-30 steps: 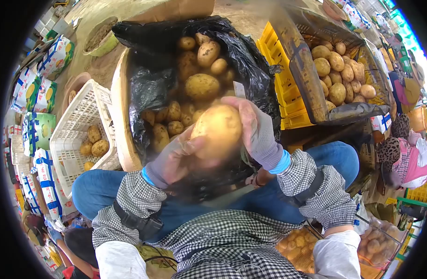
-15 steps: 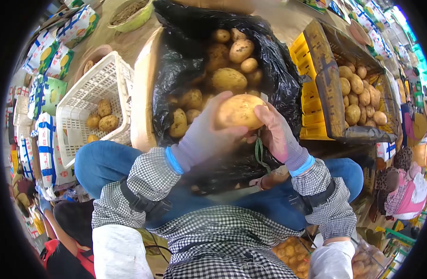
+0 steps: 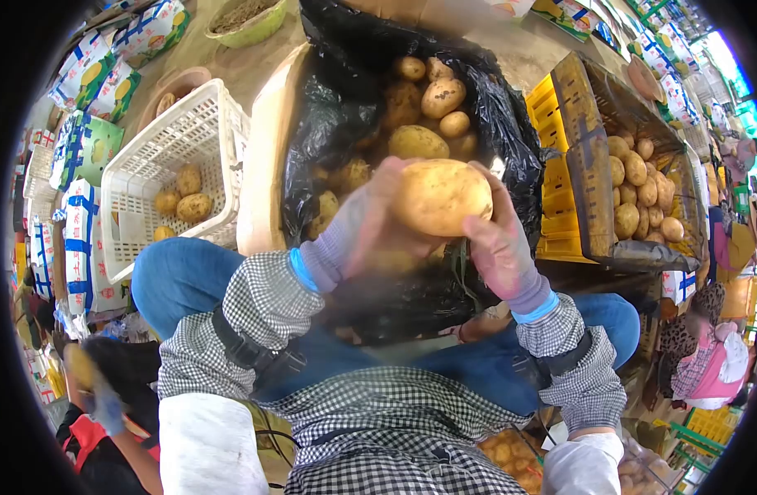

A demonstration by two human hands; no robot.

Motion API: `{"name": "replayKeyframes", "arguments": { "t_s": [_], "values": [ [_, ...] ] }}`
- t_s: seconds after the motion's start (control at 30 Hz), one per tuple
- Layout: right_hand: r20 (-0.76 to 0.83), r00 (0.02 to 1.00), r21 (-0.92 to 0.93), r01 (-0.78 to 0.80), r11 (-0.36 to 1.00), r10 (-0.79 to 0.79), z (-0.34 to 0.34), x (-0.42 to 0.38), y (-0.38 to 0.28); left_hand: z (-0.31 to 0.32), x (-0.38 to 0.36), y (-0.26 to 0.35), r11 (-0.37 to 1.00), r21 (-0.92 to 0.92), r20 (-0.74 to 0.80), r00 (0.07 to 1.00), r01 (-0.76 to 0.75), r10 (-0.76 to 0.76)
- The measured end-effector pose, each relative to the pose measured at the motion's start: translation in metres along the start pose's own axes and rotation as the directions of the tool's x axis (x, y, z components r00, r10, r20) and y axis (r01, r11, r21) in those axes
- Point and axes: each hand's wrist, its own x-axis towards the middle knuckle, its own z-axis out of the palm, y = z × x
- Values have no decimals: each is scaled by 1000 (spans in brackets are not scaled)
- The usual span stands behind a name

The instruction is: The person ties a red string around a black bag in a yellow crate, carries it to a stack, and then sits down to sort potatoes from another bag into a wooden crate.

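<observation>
A large pale-yellow potato is held up between my two gloved hands, above a box lined with a black plastic bag. My left hand, smeared by motion, is closed against the potato's left side. On its right side, my right hand grips it with the thumb in front and the fingers behind. Several potatoes lie in the bag beyond my hands; those directly under the held one are hidden.
To the left stands a white plastic crate with several potatoes. A yellow crate with a dark liner, holding many potatoes, is on the right. A co-worker's gloved hand shows at lower left. Printed cartons are stacked beyond.
The potato has come up closer to the camera and turned in my hands. My right hand's fingers have shifted along it. The whole view has tilted slightly. At lower left, the co-worker's arm has moved.
</observation>
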Motion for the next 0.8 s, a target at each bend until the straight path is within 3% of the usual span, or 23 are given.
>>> {"name": "replayKeyframes", "arguments": {
  "t_s": [0.03, 0.07, 0.17, 0.2, 0.27, 0.3, 0.4, 0.53, 0.6, 0.7, 0.8],
  "values": [
    [-5, 996, -105, 91, 990, -92, -2, 0, 4, 6, -3, 4, 992, -89, 28, 995, 95, -93],
    [2, 983, -213, 178, 961, -182, -4, 0, 4, 12, -4, 7, 999, -36, -45, 999, -6, 4],
    [11, 999, -156, 40, 987, -39, -7, 2, -4, 13, -3, 6, 967, -16, 21, 967, -255, 255],
    [212, 962, 38, -181, 983, 169, 1, 4, -29, 11, -3, 5, 965, -88, 31, 968, -246, 250],
    [220, 949, 239, -278, 931, 227, -7, 3, -27, 18, -8, 9, 968, -56, 64, 967, -244, 248],
    [204, 958, 232, -249, 940, 203, -7, 2, -28, 21, -10, 11, 967, -42, 76, 965, -250, 252],
    [134, 985, 139, -124, 982, 106, -8, 2, -23, 14, 3, -7, 873, 188, 92, 893, -450, 441],
    [122, 986, -84, 128, 988, -117, -15, 4, -11, 8, 1, -1, 939, 153, 64, 951, -309, 302],
    [93, 990, -5, 111, 994, -110, -7, 1, -12, 13, -4, 12, 953, 204, 15, 974, -225, 227],
    [92, 991, 26, 99, 995, -101, -4, 1, -12, 10, -5, 10, 955, 181, 29, 972, -235, 234],
    [92, 996, 3, 17, 1000, -18, -4, 1, -18, 8, -8, 12, 972, -6, 70, 969, -236, 236]
  ]
}}
